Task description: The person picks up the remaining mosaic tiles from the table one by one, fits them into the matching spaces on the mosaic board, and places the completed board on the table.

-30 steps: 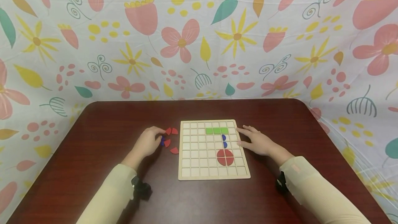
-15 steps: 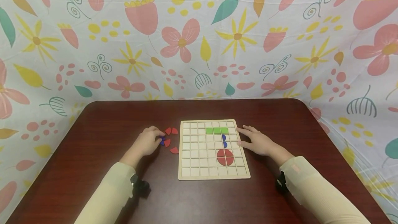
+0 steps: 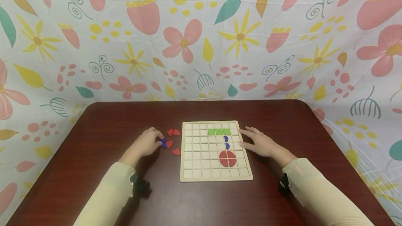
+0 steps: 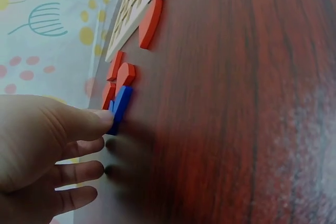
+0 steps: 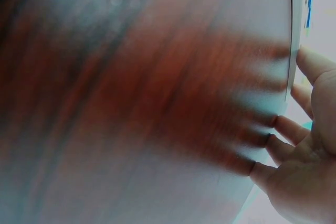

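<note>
In the head view my left hand (image 3: 147, 143) is left of the board, thumb and forefinger pinching a small blue half-disc (image 3: 163, 141). Another blue half-disc (image 4: 124, 100) lies right at the fingertips in the left wrist view; the forefinger is mostly hidden behind the thumb there. Red quarter-disc pieces (image 3: 176, 152) lie between this hand and the light wooden grid board (image 3: 201, 180). My right hand (image 3: 262, 143) lies with spread fingers, thumb and forefinger touching the board's right edge. On the board are three green squares (image 3: 219, 132), two blue half-discs (image 3: 227, 145) and a red disc (image 3: 227, 159) made of quarters.
The board lies flat on a dark red-brown table (image 3: 194, 205). A white cloth (image 3: 201, 76) printed with flowers and leaves hangs behind the table and along its sides. Both wrists carry a black camera (image 3: 140, 186).
My left hand's fingertips have drawn back from the upper red pieces and closed on a blue half-disc; the left forearm has shifted slightly left. The right hand and the board have stayed put.
</note>
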Motion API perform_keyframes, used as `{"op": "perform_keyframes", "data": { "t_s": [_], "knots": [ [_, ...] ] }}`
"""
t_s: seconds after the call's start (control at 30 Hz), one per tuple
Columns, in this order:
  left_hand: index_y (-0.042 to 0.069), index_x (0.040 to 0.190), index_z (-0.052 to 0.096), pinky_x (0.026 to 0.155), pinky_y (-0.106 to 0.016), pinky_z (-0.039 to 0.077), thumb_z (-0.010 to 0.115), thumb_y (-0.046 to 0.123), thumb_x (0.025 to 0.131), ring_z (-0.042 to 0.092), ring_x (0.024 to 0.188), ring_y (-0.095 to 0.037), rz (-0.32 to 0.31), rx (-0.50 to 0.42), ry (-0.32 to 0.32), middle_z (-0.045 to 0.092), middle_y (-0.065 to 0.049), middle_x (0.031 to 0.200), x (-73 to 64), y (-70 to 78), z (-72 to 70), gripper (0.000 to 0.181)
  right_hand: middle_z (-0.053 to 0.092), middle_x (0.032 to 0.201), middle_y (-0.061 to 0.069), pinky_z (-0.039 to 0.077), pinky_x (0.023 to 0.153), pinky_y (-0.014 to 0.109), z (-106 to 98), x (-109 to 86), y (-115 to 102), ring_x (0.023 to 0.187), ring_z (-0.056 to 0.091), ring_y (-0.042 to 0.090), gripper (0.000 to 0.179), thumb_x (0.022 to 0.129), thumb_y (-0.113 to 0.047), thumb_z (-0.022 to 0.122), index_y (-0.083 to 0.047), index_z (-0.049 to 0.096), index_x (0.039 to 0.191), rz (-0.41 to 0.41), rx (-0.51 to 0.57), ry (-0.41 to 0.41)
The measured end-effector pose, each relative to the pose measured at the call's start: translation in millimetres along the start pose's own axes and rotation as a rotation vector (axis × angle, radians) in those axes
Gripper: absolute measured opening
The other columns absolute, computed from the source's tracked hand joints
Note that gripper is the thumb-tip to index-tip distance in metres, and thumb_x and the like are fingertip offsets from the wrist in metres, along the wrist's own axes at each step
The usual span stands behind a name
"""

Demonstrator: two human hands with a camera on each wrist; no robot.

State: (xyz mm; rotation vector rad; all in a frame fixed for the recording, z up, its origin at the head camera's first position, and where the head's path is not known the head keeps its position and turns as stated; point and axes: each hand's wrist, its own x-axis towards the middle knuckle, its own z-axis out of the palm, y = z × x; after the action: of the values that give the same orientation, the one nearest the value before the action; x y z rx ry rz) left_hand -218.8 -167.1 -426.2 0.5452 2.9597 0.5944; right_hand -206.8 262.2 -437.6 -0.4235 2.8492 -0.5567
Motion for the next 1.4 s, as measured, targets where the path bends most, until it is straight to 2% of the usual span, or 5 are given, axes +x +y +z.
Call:
{"op": "perform_keyframes", "data": {
  "t_s": [0.23, 0.63, 0.9, 1.17, 1.4],
  "knots": [
    [0.004, 0.092, 0.067, 0.091, -0.045, 0.046, 0.066, 0.008, 0.086, 0.057, 0.101, -0.031, -0.060, -0.041, -0.066, 0.057, -0.016, 0.105, 1.7, 4.0, -2.6, 0.007, 0.026, 0.153, 0.021, 0.030, 0.101, 0.067, 1, 0.4, 0, 0.140, 0.020, 0.046, 0.070, 0.089, -0.051, 0.056, -0.018, 0.034, 0.147, 0.003, 0.005, 0.001],
    [0.003, 0.090, 0.064, 0.084, -0.041, 0.047, 0.069, 0.018, 0.085, 0.055, 0.089, -0.026, -0.126, -0.074, -0.101, 0.055, -0.013, 0.098, 3.0, 12.8, -1.9, 0.016, 0.027, 0.152, 0.022, 0.030, 0.101, 0.067, -1, -0.8, 0, 0.139, 0.021, 0.047, 0.070, 0.089, -0.050, 0.057, -0.018, 0.035, 0.147, -0.001, -0.001, 0.005],
    [0.005, 0.089, 0.058, 0.070, -0.034, 0.044, 0.066, 0.012, 0.087, 0.052, 0.076, -0.021, -0.159, -0.121, -0.111, 0.058, -0.008, 0.083, 5.0, 17.1, -2.2, 0.011, 0.027, 0.152, 0.022, 0.029, 0.101, 0.068, 0, -1.2, -1, 0.139, 0.020, 0.047, 0.070, 0.090, -0.051, 0.056, -0.018, 0.034, 0.147, -0.008, 0.000, 0.005],
    [0.004, 0.093, 0.056, 0.065, -0.030, 0.044, 0.064, 0.008, 0.087, 0.052, 0.071, -0.018, -0.134, -0.136, -0.086, 0.060, -0.005, 0.077, 4.6, 14.6, -0.7, 0.010, 0.027, 0.152, 0.022, 0.024, 0.104, 0.068, 0, -0.3, -1, 0.140, 0.019, 0.046, 0.067, 0.091, -0.047, 0.057, -0.017, 0.035, 0.147, -0.015, 0.016, 0.002],
    [0.003, 0.111, 0.062, 0.063, -0.029, 0.044, 0.062, 0.009, 0.088, 0.052, 0.070, -0.017, -0.105, -0.149, -0.060, 0.060, -0.006, 0.079, 5.7, 13.6, 0.6, 0.024, 0.028, 0.152, 0.022, 0.025, 0.103, 0.068, 0, -1.6, -1, 0.140, 0.020, 0.046, 0.067, 0.090, -0.049, 0.056, -0.017, 0.036, 0.146, -0.023, 0.013, 0.013]
  ]
}}
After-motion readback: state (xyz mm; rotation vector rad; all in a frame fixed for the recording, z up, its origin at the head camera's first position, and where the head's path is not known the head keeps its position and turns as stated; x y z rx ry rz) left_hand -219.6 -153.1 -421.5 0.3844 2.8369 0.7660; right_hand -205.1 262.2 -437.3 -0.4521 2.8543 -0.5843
